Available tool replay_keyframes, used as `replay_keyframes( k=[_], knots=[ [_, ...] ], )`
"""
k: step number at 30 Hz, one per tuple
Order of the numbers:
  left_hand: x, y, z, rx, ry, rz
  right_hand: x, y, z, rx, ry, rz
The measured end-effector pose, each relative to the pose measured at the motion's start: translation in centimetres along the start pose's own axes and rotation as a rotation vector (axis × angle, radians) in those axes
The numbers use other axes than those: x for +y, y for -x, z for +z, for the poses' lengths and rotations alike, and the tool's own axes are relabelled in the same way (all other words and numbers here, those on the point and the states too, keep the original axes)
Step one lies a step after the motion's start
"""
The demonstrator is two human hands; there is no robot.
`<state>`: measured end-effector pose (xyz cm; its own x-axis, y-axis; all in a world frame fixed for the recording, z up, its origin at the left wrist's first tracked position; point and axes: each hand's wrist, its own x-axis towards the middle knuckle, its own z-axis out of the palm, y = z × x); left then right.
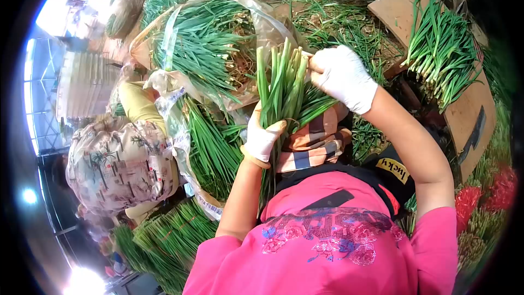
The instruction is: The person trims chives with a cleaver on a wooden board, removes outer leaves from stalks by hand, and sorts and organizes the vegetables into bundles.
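A bunch of garlic chives (pixel 280 90) stands nearly upright before me, its pale cut stalk ends pointing up and away. My left hand (pixel 263 137), in a white glove with bare-looking fingertips, is wrapped round the lower part of the bunch, thumb across the front. On the other side, my right hand (pixel 345 78), also gloved, is closed, its thumb and fingers pinching at an outer stalk near the top of the bunch. Just what lies between those fingertips is partly hidden. Leaves from the bunch spread right beneath the right wrist.
A large plastic bag (pixel 267 19) holds many loose chives (pixel 196 38). More chives (pixel 210 150) lie left of my forearm. A wooden board (pixel 401 13) at right bears a sorted pile (pixel 445 49). Another person in a patterned top (pixel 123 166) is close at left. Trimmings (pixel 338 22) litter the ground.
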<state>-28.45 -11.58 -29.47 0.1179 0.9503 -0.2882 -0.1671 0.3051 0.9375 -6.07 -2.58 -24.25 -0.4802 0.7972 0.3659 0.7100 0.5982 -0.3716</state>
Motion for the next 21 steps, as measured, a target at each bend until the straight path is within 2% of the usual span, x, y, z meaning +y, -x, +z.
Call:
replay_keyframes(
  k=[1, 3, 5, 7, 8, 9, 10, 11, 13, 15, 16, 18, 19, 20, 21],
  knots=[
    [-0.1, -0.1, -0.2, 0.001, -0.055, -0.008, 1.0, 0.1, -0.5, 0.081, -0.117, -0.004],
    [-0.1, -0.6, -0.5, -0.001, -0.164, -0.017, 1.9, -0.3, -2.6, 0.167, -0.146, 0.068],
    [0.3, -0.7, -0.2, 0.003, -0.114, -0.055, 2.8, 0.0, -5.0, 0.264, -0.124, 0.154],
    [-0.3, -1.2, -0.7, -0.014, -0.034, -0.032, 4.6, 1.6, -7.1, 0.452, -0.241, 0.322],
    [-0.9, -1.4, -1.1, -0.023, -0.014, -0.029, 6.4, 3.0, -8.7, 0.443, -0.579, 0.502],
    [-0.9, -1.4, -1.3, -0.013, -0.030, -0.046, 8.1, 4.4, -9.7, 0.629, -0.457, 0.427],
    [-0.9, -1.5, -1.4, -0.003, -0.045, -0.062, 9.1, 5.5, -11.1, 0.765, -0.550, 0.577],
    [-0.9, -1.5, -1.4, 0.005, -0.059, -0.077, 9.7, 7.1, -12.3, 0.764, -0.569, 0.626],
    [-0.2, -1.6, -0.8, -0.009, -0.072, -0.062, 10.2, 8.1, -13.3, 0.779, -0.895, 0.557],
    [0.0, -1.6, -0.5, -0.026, -0.055, -0.080, 9.3, 7.8, -13.8, 0.889, -0.968, 0.555],
    [-0.1, -1.8, -0.2, -0.032, -0.153, -0.033, 9.1, 7.5, -14.3, 0.914, -1.019, 0.562],
    [0.5, -1.0, 1.5, -0.039, -0.067, 0.026, 8.9, 7.2, -16.6, 0.786, -1.147, 0.416],
    [0.7, -0.5, 2.3, -0.042, -0.022, 0.056, 8.5, 6.5, -17.8, 0.891, -1.106, 0.465],
    [-0.2, -0.7, 2.2, -0.048, -0.284, 0.171, 8.1, 5.9, -19.0, 0.995, -1.060, 0.517],
    [-0.9, -0.6, 2.0, -0.049, -0.618, 0.372, 7.7, 5.2, -20.1, 1.095, -1.010, 0.571]
  ],
)
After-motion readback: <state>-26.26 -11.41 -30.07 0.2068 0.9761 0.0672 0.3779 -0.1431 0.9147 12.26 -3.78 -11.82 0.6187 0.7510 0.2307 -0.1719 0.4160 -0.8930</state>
